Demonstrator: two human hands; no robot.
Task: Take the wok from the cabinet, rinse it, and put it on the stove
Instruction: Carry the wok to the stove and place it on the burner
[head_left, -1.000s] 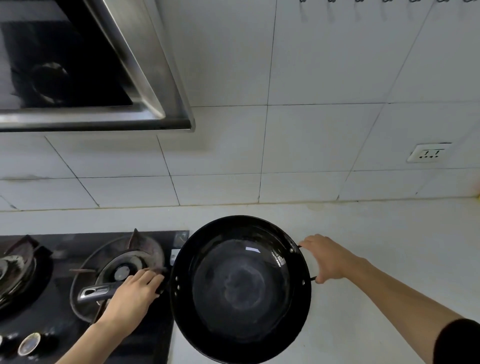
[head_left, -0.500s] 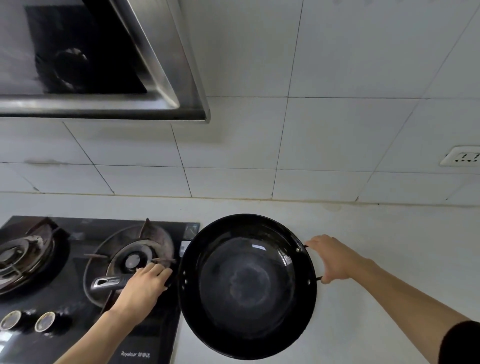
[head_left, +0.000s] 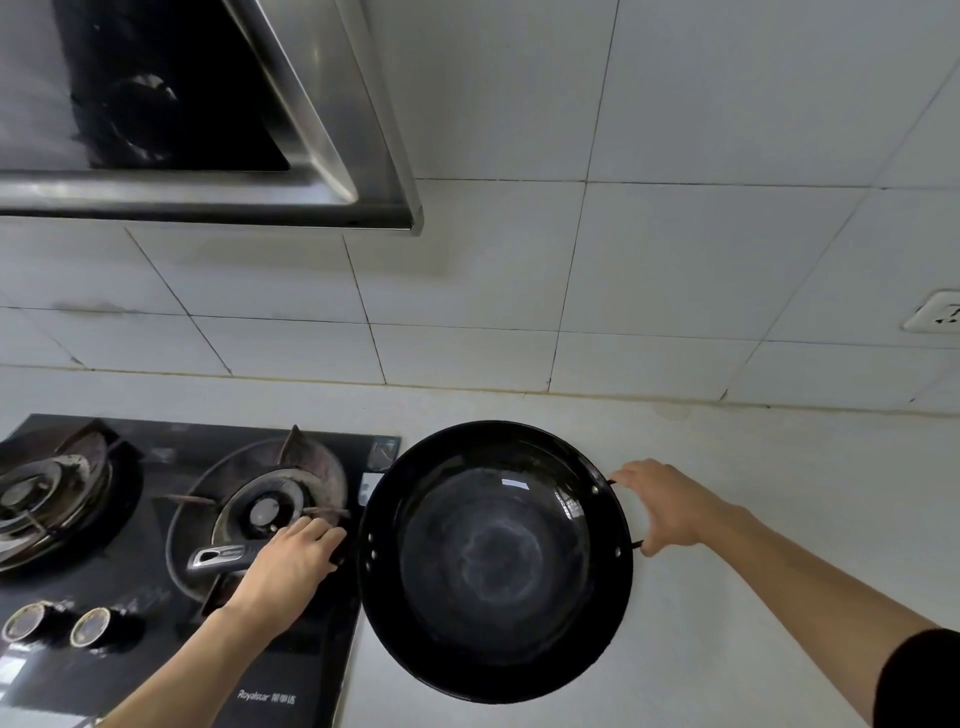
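A: Head view, nearest first: where does the wok (head_left: 496, 561) sit against the fingers?

B: Between the two hands. The left hand (head_left: 291, 569) has its fingers curled round the long handle (head_left: 221, 556), close to the wok's left rim, with the handle's grey end poking out past the knuckles. The right hand (head_left: 670, 506) curls round the small loop handle (head_left: 631, 543) on the right rim.

A: So both grip?

B: Yes, both closed on a handle, fingers together rather than spread.

A: And the wok's place?

B: Held tilted, over the pale counter (head_left: 779, 519) just right of the stove (head_left: 156, 649). Its left rim overlaps the stove's right edge in the picture. Whether it touches the counter I cannot tell.

A: Anything in it?

B: Nothing solid. The dark inside is glossy, with a faint whitish ring at the bottom.

A: Farther off?

B: The nearer burner (head_left: 262, 512) lies under the left hand and handle, a second burner (head_left: 47, 499) is at the far left, and two knobs (head_left: 57, 626) are at the stove's front. Behind is the tiled wall (head_left: 519, 291), with a wall socket (head_left: 935, 312) at the right edge and the range hood (head_left: 208, 114) above.

A: Changed from a second ago?

B: Both grips are the same. More of the stove shows at left, both knobs included, and the socket has slid to the right edge of the picture.
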